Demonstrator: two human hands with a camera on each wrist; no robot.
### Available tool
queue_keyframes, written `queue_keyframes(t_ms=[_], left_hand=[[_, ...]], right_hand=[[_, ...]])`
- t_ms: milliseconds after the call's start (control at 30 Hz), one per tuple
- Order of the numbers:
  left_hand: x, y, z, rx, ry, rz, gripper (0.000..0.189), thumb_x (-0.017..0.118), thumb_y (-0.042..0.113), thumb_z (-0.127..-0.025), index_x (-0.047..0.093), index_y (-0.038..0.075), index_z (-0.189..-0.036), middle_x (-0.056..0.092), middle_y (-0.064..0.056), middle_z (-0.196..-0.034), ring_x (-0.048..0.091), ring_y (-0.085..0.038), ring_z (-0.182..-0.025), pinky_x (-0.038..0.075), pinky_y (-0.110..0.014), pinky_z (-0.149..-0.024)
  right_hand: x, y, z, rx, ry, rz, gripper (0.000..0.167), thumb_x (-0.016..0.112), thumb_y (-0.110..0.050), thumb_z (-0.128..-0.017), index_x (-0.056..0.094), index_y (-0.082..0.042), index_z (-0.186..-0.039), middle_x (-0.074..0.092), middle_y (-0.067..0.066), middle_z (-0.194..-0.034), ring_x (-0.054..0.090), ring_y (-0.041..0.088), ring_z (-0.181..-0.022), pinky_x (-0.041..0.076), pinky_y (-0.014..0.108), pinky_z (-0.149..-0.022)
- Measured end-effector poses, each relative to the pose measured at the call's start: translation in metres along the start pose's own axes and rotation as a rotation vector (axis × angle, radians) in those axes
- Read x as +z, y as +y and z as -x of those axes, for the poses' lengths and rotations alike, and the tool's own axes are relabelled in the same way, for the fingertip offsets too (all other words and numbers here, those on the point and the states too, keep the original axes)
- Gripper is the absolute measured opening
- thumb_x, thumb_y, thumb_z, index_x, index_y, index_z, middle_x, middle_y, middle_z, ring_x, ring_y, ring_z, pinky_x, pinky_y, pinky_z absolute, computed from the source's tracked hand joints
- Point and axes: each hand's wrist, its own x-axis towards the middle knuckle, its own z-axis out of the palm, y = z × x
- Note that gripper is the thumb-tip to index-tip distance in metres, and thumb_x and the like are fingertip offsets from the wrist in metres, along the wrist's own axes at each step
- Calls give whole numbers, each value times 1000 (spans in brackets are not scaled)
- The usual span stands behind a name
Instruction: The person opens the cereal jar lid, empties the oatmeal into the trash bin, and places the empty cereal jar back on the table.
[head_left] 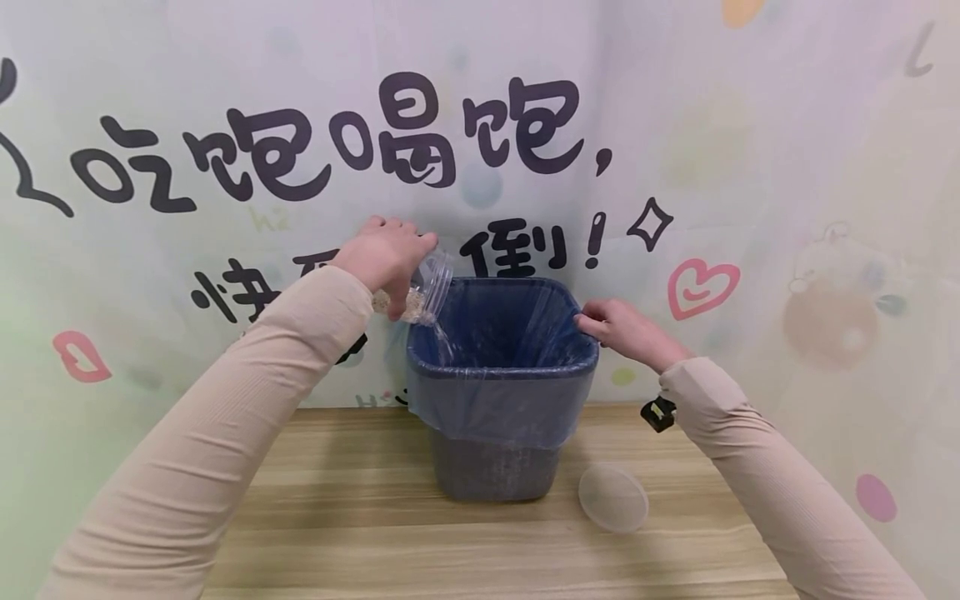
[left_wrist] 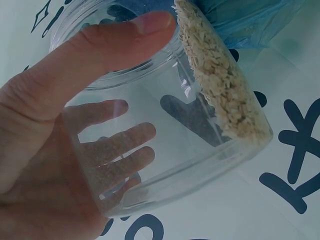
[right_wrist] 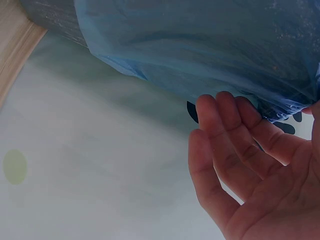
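My left hand [head_left: 386, 258] holds a clear plastic jar [head_left: 437, 279] from above, tipped on its side with its mouth over the left rim of a trash bin [head_left: 495, 475]. Pale flakes [left_wrist: 227, 95], like oats, lie along the jar's lower wall in the left wrist view; the thumb is near the mouth and the other fingers show through the far side. A blue translucent trash bag [head_left: 502, 408] lines the bin and folds down over its outside. At the right rim, my right hand [head_left: 626, 333] pinches the bag's edge between thumb and fingers. The bin's bottom is hidden.
A round translucent lid [head_left: 613, 500] lies on the wooden table [head_left: 337, 517], right of the bin's foot. Close behind the bin hangs a pale printed backdrop [head_left: 720, 167] with dark lettering and coloured shapes.
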Motion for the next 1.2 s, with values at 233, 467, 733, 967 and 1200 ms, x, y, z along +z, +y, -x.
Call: queue_keyframes(t_ms=[233,467,733,967,1200], left_hand=[[1,-1,0,3,7,-3,110,90,25,-62,26,1,-148,39,-26,-142,36,-43,-129,28,-54,-107],[1,0,0,2,10,-5,108,90,24,-61,28,2,-147,40,-26,-140,37,-42,-128,28,-54,-107],[0,1,2,2,20,-7,105,90,22,-62,31,2,-146,42,-25,-139,38,-42,-127,28,-53,-106],[1,1,2,-6,23,-20,104,90,23,-62,31,3,-146,42,-24,-139,38,-41,-128,29,-52,-106],[2,2,3,-13,21,-22,104,90,23,-62,31,3,-145,42,-24,-139,38,-41,-127,29,-52,-106]], right_hand=[[-1,1,0,0,1,4,23,52,-15,-98,60,-1,-82,53,4,-69,51,20,-64,42,33,-59],[0,1,0,4,-6,5,23,52,-16,-99,61,0,-85,56,5,-72,53,20,-66,45,33,-61],[-1,0,0,-11,4,8,22,52,-15,-98,61,1,-85,56,4,-71,52,20,-66,43,33,-61],[-1,1,-1,-2,2,8,23,52,-15,-98,62,1,-86,57,5,-73,53,20,-67,44,33,-62],[-1,-1,-1,9,-3,15,23,52,-16,-98,62,1,-87,57,5,-73,53,21,-68,44,33,-62]])
